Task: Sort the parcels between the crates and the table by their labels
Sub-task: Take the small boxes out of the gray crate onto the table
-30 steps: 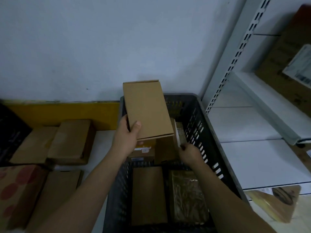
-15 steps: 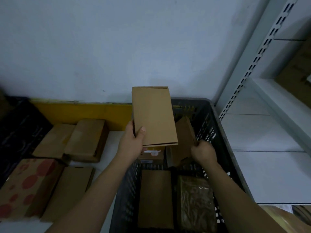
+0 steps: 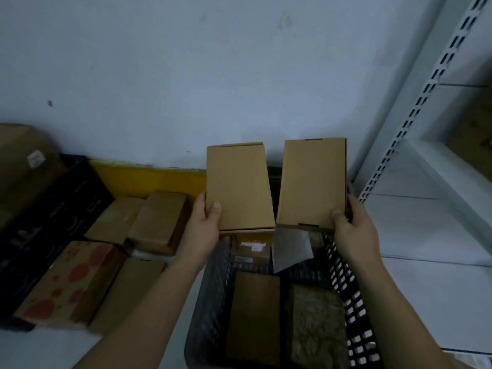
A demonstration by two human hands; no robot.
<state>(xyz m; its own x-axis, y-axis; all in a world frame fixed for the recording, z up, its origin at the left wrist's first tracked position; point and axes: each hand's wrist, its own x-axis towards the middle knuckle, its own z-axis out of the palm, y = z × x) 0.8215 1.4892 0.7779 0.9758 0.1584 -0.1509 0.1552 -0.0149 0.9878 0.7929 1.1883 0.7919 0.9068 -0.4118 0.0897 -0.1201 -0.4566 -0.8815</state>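
Note:
My left hand (image 3: 206, 227) grips the lower left corner of a plain brown cardboard box (image 3: 238, 186), held up above the grey crate (image 3: 210, 294). My right hand (image 3: 351, 230) grips the lower right corner of a second plain brown box (image 3: 311, 182) beside it. Both boxes show blank faces; no label is visible on them. Inside the crate lie a flat brown box (image 3: 253, 315), a wrapped brown parcel (image 3: 316, 328), a labelled yellow-brown parcel (image 3: 250, 251) and a grey bag (image 3: 290, 249).
On the white table (image 3: 40, 350) to the left lie several brown boxes, among them one with red dots (image 3: 66, 283) and two stacked near the wall (image 3: 157, 222). A black crate (image 3: 48, 209) stands at far left. White shelving (image 3: 426, 209) rises on the right.
My right hand has lifted a second brown box out of the crate and raised it beside the first. The view has shifted left and up.

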